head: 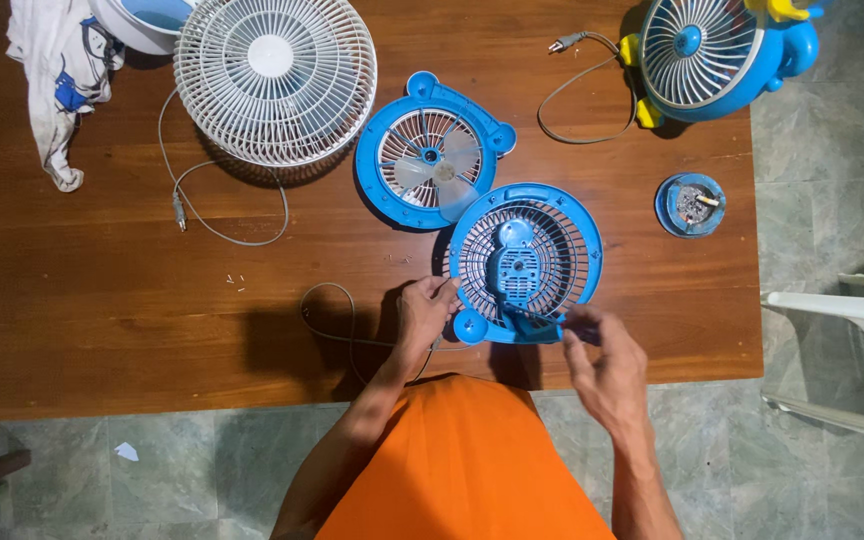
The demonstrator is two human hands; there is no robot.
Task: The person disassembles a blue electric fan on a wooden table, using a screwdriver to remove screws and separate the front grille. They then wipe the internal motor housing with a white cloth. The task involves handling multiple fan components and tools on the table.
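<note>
The blue fan rear housing [526, 262] lies between both hands: left hand [424, 312] grips its left rim, right hand [607, 365] pinches its lower edge

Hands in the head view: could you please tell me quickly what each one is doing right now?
Left hand: closed on the rim of the round blue plastic fan grille.
Right hand: fingers pinched at the grille's lower edge; what they hold cannot be told.

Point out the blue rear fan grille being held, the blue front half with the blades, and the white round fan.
Blue plastic rear fan grille [552, 235]: head view, on its upper grille ribs.
Blue front fan half with pale blades [434, 165]: head view, blade hub.
White round wire-grille fan [270, 55]: head view, centre cap.
</note>
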